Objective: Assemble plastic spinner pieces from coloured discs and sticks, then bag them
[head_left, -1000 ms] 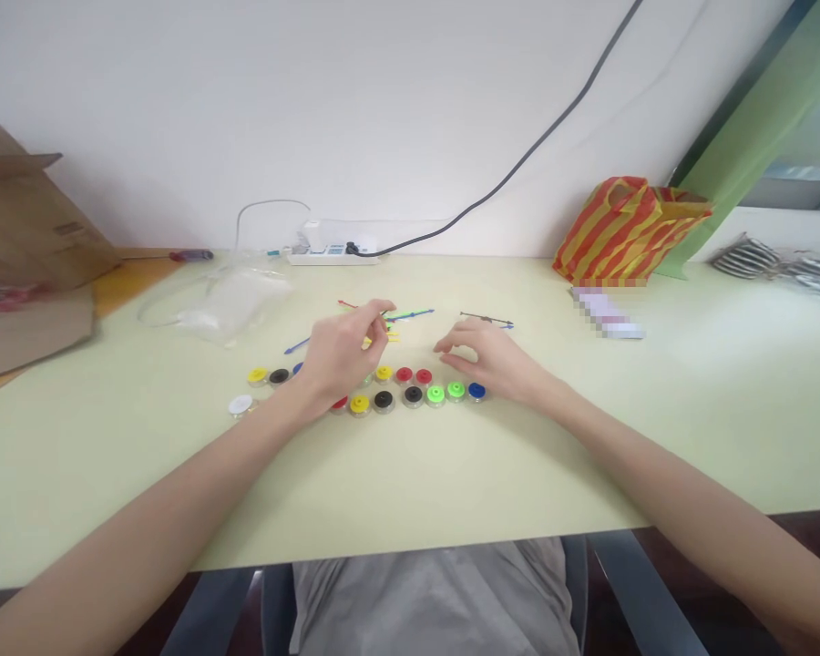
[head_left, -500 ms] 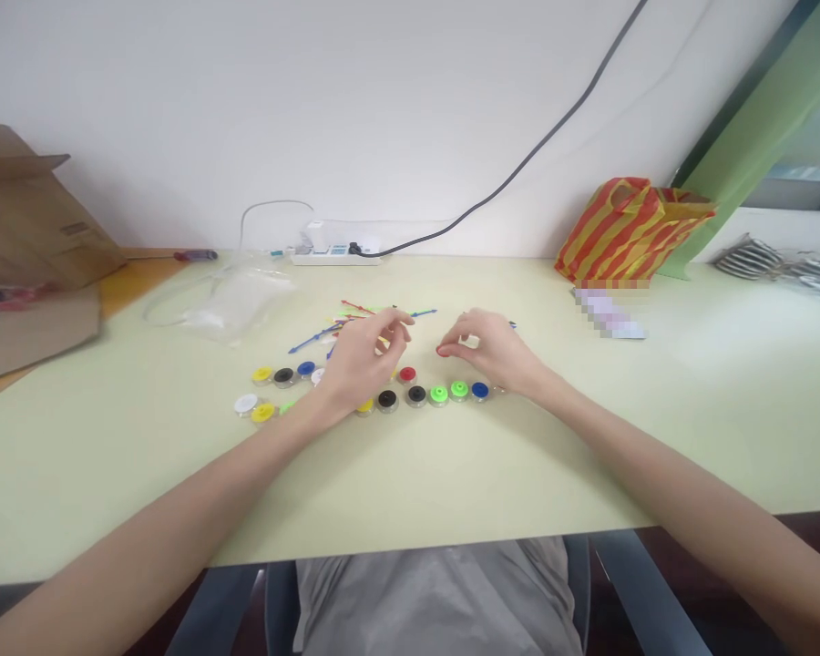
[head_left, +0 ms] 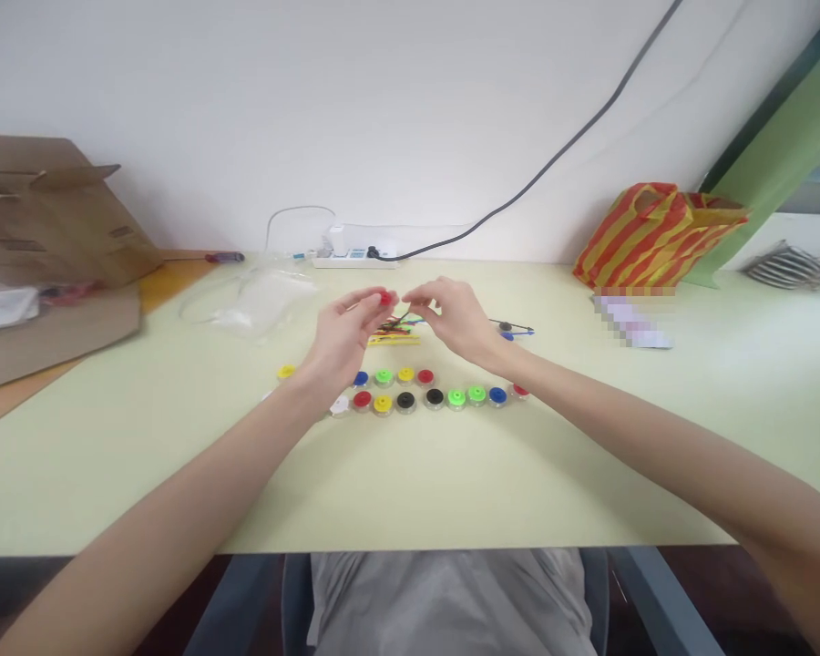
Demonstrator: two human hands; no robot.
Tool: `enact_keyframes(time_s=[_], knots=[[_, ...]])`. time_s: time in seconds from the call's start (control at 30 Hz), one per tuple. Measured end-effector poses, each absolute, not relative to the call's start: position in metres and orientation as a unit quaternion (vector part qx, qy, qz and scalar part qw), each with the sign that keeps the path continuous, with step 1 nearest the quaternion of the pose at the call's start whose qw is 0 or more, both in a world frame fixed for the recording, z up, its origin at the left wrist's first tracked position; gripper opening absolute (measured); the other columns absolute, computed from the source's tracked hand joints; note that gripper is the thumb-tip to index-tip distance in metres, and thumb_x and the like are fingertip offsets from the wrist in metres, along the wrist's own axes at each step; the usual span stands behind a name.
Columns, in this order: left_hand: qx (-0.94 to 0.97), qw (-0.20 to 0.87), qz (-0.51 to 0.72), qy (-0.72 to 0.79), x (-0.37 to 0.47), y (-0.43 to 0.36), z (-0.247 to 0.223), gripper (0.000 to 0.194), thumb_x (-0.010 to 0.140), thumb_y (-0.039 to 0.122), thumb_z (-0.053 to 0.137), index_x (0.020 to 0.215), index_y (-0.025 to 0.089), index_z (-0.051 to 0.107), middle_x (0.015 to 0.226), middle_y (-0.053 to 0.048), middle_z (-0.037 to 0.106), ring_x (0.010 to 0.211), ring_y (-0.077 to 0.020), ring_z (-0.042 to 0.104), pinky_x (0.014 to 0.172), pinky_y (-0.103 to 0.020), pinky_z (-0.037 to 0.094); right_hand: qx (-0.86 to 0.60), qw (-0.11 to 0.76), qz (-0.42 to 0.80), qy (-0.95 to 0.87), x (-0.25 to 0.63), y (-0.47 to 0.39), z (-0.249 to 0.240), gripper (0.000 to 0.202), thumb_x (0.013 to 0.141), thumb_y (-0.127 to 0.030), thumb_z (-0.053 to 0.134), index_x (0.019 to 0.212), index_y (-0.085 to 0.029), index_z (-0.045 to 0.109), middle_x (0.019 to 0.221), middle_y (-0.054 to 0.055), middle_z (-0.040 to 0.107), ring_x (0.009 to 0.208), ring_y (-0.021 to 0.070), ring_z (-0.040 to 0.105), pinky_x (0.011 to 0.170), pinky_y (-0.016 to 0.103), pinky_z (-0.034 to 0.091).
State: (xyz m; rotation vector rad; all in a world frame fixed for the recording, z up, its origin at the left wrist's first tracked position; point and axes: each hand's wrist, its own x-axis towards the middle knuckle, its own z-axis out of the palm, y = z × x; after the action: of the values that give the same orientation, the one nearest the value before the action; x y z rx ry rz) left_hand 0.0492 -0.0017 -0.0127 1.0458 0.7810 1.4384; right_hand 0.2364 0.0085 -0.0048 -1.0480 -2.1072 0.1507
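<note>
A small red disc [head_left: 385,298] is pinched between the thumb and fingers of my left hand [head_left: 342,335], raised over the table. Facing it, my right hand [head_left: 456,319] has thumb and fingertips drawn together around the end of a thin black stick [head_left: 401,319]. Under both hands lies a pile of thin coloured sticks [head_left: 394,341], partly hidden. Nearer me stand two rows of small round clear pieces with coloured tops, among them a black one [head_left: 435,397], a green one [head_left: 456,398] and a blue one [head_left: 497,395]. My left wrist covers part of these rows.
Black and blue arrow-tipped sticks [head_left: 516,331] lie right of my right hand. Behind are a clear plastic bag [head_left: 263,301], a power strip [head_left: 355,263] and a screwdriver [head_left: 224,258]. A cardboard box [head_left: 75,228] stands left, a striped bag [head_left: 646,241] right.
The red disc has passed from my right hand to my left. My right hand now pinches a thin black stick beside it. The view has shifted slightly left.
</note>
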Motion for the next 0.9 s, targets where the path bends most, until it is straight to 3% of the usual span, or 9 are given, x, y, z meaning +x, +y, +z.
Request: enact_keyframes(time_s=[0.13, 0.23, 0.63, 0.9], knots=[[0.41, 0.525, 0.663, 0.341, 0.039, 0.011, -0.013, 0.01, 0.082, 0.011, 0.074, 0.092, 0.011, 0.072, 0.101, -0.013, 0.078, 0.105, -0.0222, 0.074, 0.11, -0.041, 0.052, -0.446, 0.236, 0.058, -0.861, 0.225, 0.035, -0.022, 0.017, 0.092, -0.015, 0.064, 0.095, -0.018, 0.08, 0.1, 0.009, 0.076, 0.097, 0.0228, 0.063, 0.089, 0.033, 0.044], [0.392, 0.525, 0.668, 0.353, 0.037, 0.013, -0.012, 0.012, 0.083, 0.009, 0.073, 0.094, 0.01, 0.07, 0.1, -0.014, 0.078, 0.103, -0.0226, 0.076, 0.108, -0.042, 0.053, -0.455, 0.178, 0.063, -0.87, 0.213, 0.051, -0.03, 0.019, 0.092, -0.018, 0.063, 0.098, -0.017, 0.081, 0.099, 0.009, 0.077, 0.093, 0.0221, 0.064, 0.084, 0.031, 0.043], [0.362, 0.547, 0.676, 0.334, 0.039, 0.012, -0.011, 0.009, 0.085, 0.006, 0.066, 0.092, 0.013, 0.068, 0.095, -0.009, 0.075, 0.105, -0.0206, 0.074, 0.113, -0.039, 0.05, -0.436, 0.156, 0.063, -0.884, 0.175, 0.063, -0.031, 0.011, 0.088, -0.021, 0.067, 0.087, -0.016, 0.077, 0.09, 0.009, 0.076, 0.082, 0.0202, 0.063, 0.07, 0.029, 0.039], [0.385, 0.55, 0.664, 0.329, 0.039, 0.005, -0.008, 0.02, 0.081, 0.009, 0.073, 0.1, 0.011, 0.067, 0.098, -0.011, 0.075, 0.103, -0.0206, 0.075, 0.113, -0.039, 0.049, -0.438, 0.179, 0.089, -0.876, 0.174, 0.066, -0.035, 0.012, 0.091, -0.019, 0.063, 0.087, -0.014, 0.073, 0.088, 0.007, 0.075, 0.078, 0.0156, 0.063, 0.072, 0.026, 0.041]])
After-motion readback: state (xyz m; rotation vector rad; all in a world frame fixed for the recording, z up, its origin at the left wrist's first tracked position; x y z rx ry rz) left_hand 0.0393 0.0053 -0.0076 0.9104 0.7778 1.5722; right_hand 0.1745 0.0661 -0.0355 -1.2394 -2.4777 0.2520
